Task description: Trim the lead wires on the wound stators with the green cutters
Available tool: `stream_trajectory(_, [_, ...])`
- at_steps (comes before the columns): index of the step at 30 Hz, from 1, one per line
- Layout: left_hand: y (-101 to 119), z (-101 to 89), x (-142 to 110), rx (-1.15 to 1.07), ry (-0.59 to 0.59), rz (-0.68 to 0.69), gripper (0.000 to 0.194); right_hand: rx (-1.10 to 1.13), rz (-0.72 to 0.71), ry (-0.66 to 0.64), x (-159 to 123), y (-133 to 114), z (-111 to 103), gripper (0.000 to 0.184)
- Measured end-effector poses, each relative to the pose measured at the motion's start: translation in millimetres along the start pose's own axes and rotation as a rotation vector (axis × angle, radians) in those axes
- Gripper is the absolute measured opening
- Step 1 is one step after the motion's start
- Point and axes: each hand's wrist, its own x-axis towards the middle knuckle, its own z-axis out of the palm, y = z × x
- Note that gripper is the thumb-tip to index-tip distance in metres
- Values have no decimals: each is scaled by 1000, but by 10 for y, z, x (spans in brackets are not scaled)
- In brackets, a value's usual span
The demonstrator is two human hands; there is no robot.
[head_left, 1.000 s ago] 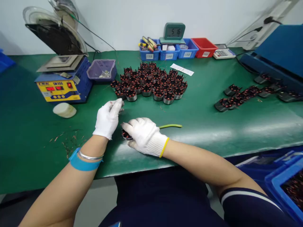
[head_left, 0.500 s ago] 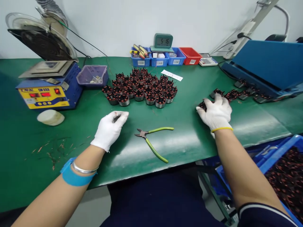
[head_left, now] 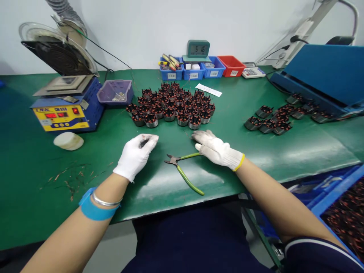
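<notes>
My left hand [head_left: 135,154], in a white glove, is closed with thumb and fingertips pinched together above the table. Whether something small sits in the pinch I cannot make out. My right hand [head_left: 215,147], gloved too, is open with fingers stretched to the left and holds nothing visible. It is by the upper handle of green-handled diagonal cutters [head_left: 182,162], covering that handle's end. The cutters lie with jaws apart between my hands. Beyond them stands a dense cluster of copper-wound motor stators [head_left: 170,106]. A smaller group of stators [head_left: 267,125] is on the right.
A yellow-blue solder pot unit [head_left: 64,117] stands left, with a round whitish pad [head_left: 68,141] before it. Wire clippings [head_left: 75,176] are scattered nearby. Small bins [head_left: 170,74], a clock [head_left: 198,49] and a calculator [head_left: 253,70] line the wall. A blue machine [head_left: 321,72] occupies the right.
My right hand set a stator down by the right-hand group, let go, and came back left, open, to the cutters. My left hand stayed pinched near the same place.
</notes>
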Motion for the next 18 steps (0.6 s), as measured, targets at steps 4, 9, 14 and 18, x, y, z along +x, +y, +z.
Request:
stream_trajectory(4, [1,-20,5,-8,80,10,36,300,81,185,-157,-271,-163,67])
stream_trajectory(9, [-44,49,8,18,116,34,40,-64,43,-179,-447,-921,-107,75])
stream_trajectory(14, [-113,125,-22,101,163,143,48,-56,7,-117,-648,-1069,184,64])
stream_trajectory(18, [32,266,-210,403,134,552,56,170,162,227,-933,-711,132,59])
